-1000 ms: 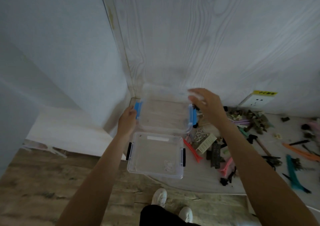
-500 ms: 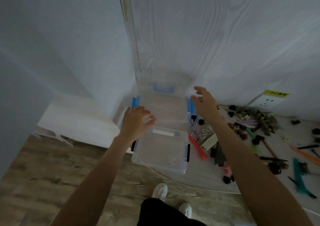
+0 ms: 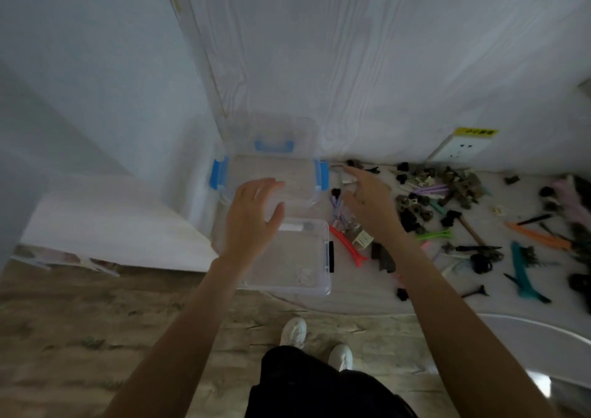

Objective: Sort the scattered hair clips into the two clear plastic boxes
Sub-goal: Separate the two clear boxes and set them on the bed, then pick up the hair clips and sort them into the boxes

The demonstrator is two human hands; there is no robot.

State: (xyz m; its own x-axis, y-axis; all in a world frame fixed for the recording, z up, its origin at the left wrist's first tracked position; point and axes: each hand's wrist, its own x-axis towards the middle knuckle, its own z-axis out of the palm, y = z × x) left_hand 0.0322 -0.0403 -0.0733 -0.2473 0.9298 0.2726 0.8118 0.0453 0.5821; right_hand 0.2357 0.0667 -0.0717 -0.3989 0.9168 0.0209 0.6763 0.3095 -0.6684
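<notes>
Both hands had come off the far box (image 3: 271,174), whose lid (image 3: 271,136) leaned open against the wall. Left hand (image 3: 252,216) hovered flat, fingers spread, over the near box (image 3: 297,257); right hand (image 3: 367,203), fingers loosely open, perhaps touching nothing, reached over the hair clips (image 3: 447,193) scattered to the right.

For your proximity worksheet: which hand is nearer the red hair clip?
Right. The right hand hovers just above-right of the red hair clip; the left hand is across the near box.
</notes>
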